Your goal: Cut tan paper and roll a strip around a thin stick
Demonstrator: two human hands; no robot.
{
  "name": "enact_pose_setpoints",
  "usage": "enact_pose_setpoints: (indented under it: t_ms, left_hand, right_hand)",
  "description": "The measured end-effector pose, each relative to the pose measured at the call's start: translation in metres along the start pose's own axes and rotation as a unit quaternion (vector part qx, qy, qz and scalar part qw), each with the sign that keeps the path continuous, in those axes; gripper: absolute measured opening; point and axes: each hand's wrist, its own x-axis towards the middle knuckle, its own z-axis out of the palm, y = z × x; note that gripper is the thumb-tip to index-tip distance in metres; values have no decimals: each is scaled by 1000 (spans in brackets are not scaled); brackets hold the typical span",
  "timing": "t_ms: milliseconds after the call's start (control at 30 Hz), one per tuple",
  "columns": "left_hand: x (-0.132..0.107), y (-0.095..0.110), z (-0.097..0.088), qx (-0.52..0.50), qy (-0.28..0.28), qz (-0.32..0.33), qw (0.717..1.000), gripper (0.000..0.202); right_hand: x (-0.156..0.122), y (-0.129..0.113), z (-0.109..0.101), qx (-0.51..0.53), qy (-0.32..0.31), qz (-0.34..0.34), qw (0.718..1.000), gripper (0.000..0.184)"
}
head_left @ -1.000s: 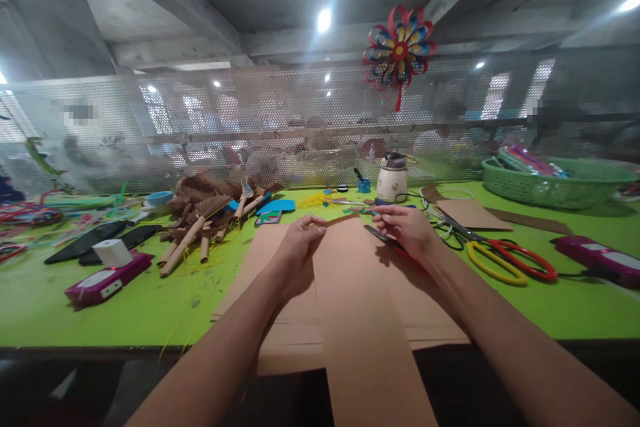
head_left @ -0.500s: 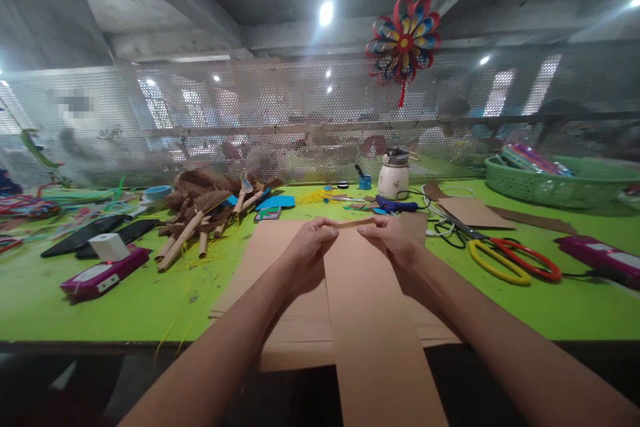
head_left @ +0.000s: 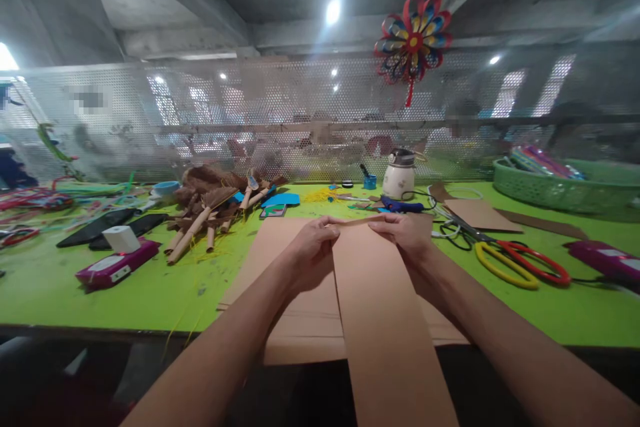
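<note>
A long strip of brown kraft paper (head_left: 390, 320) runs from between my hands down past the table's front edge. My left hand (head_left: 316, 243) pinches its far left corner, and my right hand (head_left: 403, 237) pinches the far right corner. The strip's far end looks folded or curled over between my fingers. Beneath it lie larger brown paper sheets (head_left: 310, 330), which hang slightly over the table edge. Beyond my right hand rests a blue glue gun (head_left: 403, 205).
Large scissors (head_left: 507, 267) with red and yellow handles lie right on the green table (head_left: 200, 300). Rolled brown paper pieces (head_left: 193, 233) and a purple power strip (head_left: 120, 265) sit left. A white flask (head_left: 399, 177), a green basket (head_left: 550, 190) and a mesh partition (head_left: 280, 120) stand behind.
The view has shifted slightly, so things appear a little further right. Both hands keep their pinch on the strip's far end, and the gap between them looks slightly wider.
</note>
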Motion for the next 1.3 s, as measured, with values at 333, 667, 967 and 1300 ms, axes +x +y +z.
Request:
enact_pose_setpoints:
  t_ms: [333,667,967,1300]
  left_hand:
    - [-1,-1,5,14,42,16,999,22]
    - [3,-6,-2,20,47,10,999,24]
    - [0,-8,6,70,61,22,995,18]
    - [-6,0,10,93,53,-17,994,15]
  right_hand:
    - [-3,-7,4,14,9,1,1000,25]
    - [0,1,0,11,-3,-3,1000,28]
    - [-6,3,13,-25,-9,35,999,36]
    - [-4,4,11,-33,22,41,998,30]
